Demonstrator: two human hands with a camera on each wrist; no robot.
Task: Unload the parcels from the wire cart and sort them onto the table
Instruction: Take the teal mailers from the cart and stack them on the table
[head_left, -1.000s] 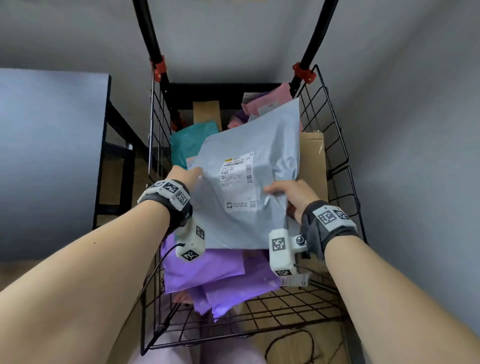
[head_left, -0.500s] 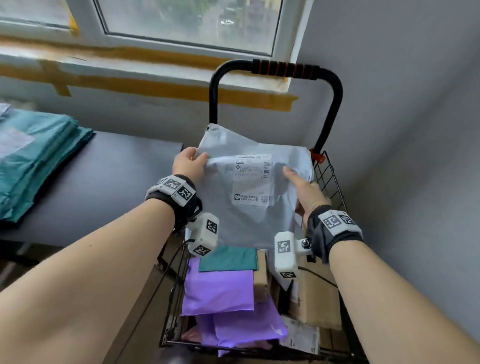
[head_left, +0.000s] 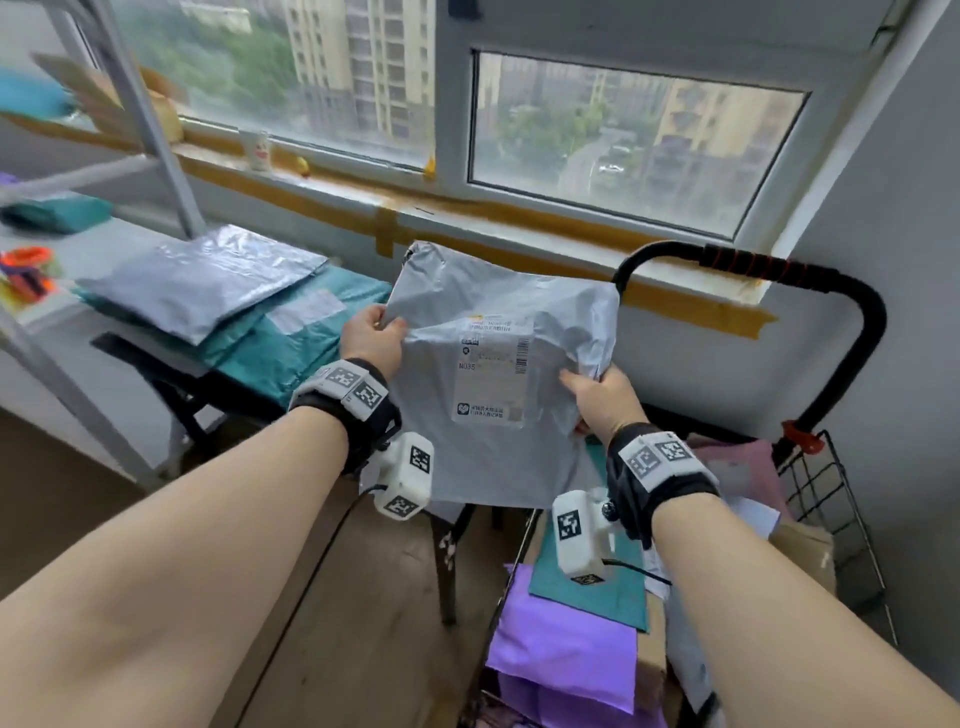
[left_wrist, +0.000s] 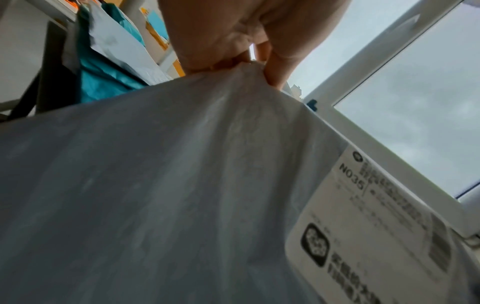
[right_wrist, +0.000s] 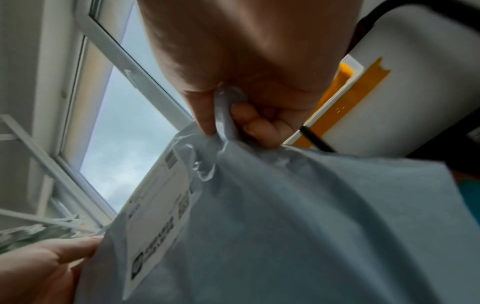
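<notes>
Head view recorded, nearest first: left hand (head_left: 375, 340) and right hand (head_left: 602, 397) each pinching an opposite edge of the grey parcel (head_left: 498, 374), held upright, label readable, apparently for sorting, above the wire cart (head_left: 831, 499); beyond lay the table (head_left: 130, 343), grey mailers (head_left: 208, 280) stacked upon teal mailers (head_left: 291, 348).

Dark table (head_left: 171, 358) bearing teal mailers (head_left: 291, 353) under grey mailers (head_left: 202, 283).

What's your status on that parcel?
Left hand, right hand both grip grey plastic mailer. Lifted clear of black wire cart. Nothing blocking.
</notes>
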